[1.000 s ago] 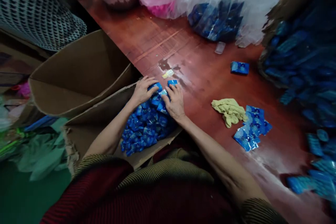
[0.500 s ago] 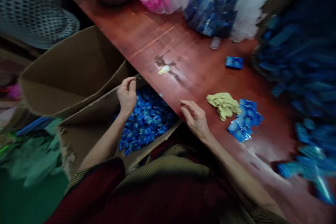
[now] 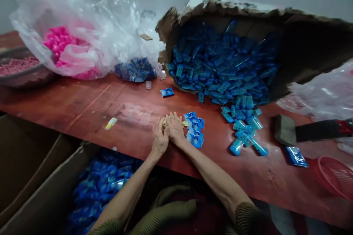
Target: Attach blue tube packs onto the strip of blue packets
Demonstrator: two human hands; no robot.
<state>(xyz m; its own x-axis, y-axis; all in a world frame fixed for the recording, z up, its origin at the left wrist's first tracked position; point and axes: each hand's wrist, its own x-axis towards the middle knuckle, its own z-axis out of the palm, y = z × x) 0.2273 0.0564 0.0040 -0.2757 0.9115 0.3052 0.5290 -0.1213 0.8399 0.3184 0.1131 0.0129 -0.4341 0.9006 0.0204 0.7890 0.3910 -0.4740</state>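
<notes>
Both my hands are together on the red-brown table, over a soft, crumpled yellow thing that is mostly covered by them. My left hand is at its left side, fingers pointing away from me and gripping it. My right hand lies across the top with its fingers curled over it. A bit of yellow sticks out to the right of my right hand. Just beyond that lie several small blue printed packets. Whether the yellow thing is cloth, a glove or a dough-like lump I cannot tell.
A torn carton spills blue blister-like packs onto the table. Bags of pink pieces, a grey bowl, a mallet-like tool and a red basket stand around. Below left, a box holds blue packets.
The view has swung right. My hands, apart before with the left over the box and the right at the table edge, have come together on the yellow thing.
</notes>
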